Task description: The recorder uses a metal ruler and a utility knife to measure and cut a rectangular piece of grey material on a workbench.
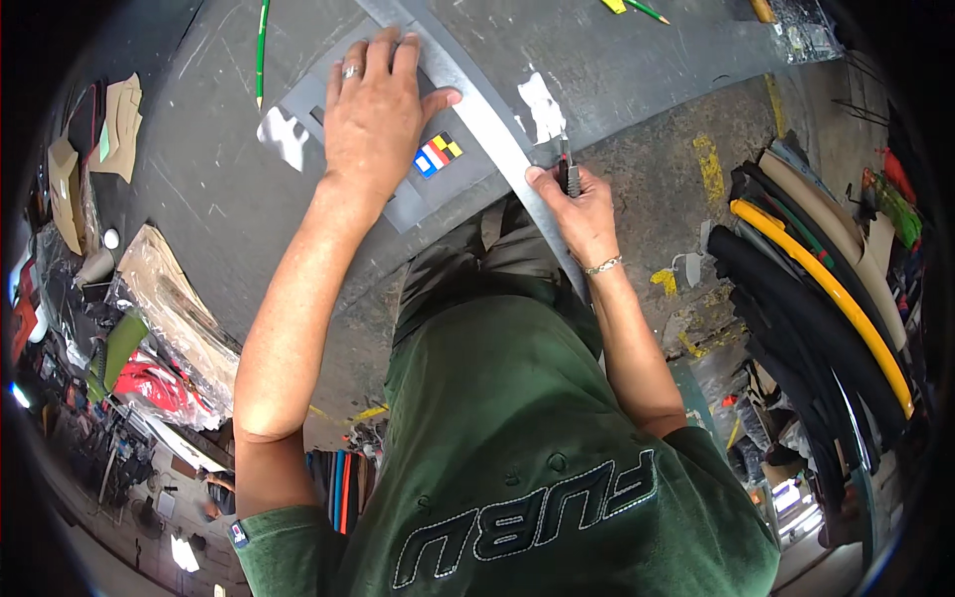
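My left hand [376, 124], a ring on one finger, presses flat on a dark grey sheet [476, 181]. Its thumb reaches to a long metal straightedge [497, 139] that lies slantwise over the sheet and juts past the table's near edge. A small patch of coloured squares and stripes [438, 155] shows on the sheet beside that hand. Just right of the straightedge, near the table edge, my right hand [585, 217] grips a utility knife [572, 179], blade pointing away from me. The right thumb lies close to the straightedge; contact is hard to tell.
On the dark table [219, 199] lie a green pencil [262, 55] and white scraps [542, 107]. Rolls of material [816, 289], one yellow, stand to the right. Plastic-wrapped brown sheets [174, 289] and cardboard pieces [119, 129] are on the left.
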`<state>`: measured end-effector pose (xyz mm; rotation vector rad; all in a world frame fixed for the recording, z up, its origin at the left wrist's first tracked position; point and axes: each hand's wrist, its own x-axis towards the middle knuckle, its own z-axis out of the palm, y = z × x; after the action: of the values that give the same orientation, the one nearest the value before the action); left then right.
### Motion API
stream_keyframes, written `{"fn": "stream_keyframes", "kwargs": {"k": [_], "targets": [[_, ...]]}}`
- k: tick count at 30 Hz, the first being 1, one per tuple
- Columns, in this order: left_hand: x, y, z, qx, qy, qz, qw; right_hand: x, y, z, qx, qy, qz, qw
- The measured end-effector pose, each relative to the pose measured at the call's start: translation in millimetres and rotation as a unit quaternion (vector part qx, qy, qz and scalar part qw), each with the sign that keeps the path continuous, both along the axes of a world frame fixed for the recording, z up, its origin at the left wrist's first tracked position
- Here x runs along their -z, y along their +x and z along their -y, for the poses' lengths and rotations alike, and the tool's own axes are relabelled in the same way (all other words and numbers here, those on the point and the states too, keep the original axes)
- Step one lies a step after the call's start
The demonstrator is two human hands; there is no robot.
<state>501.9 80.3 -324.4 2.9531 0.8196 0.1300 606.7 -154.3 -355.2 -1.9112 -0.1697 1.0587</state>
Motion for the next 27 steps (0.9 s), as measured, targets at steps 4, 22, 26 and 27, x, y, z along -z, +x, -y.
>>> {"fn": "stream_keyframes", "kwargs": {"k": [4, 22, 26, 27], "targets": [[6.2, -7.5, -0.3, -0.003, -0.014, 0.009, 1.0, -0.3, -0.4, -1.7, -0.008, 0.0, 0.001, 1.0], [6.1, -10.8, 1.0, -0.002, -0.065, 0.032, 0.997, -2.7, 4.8, -3.5, 0.004, 0.003, -0.054, 0.999], [3.2, -5.0, 2.9, -0.009, -0.07, 0.042, 0.997, -6.8, 5.1, -1.3, 0.011, -0.019, -0.014, 1.0], [4.7, -7.5, 6.1, -0.013, -0.08, 0.034, 0.996, -4.2, 3.1, -0.8, 0.007, -0.008, -0.012, 1.0]]}}
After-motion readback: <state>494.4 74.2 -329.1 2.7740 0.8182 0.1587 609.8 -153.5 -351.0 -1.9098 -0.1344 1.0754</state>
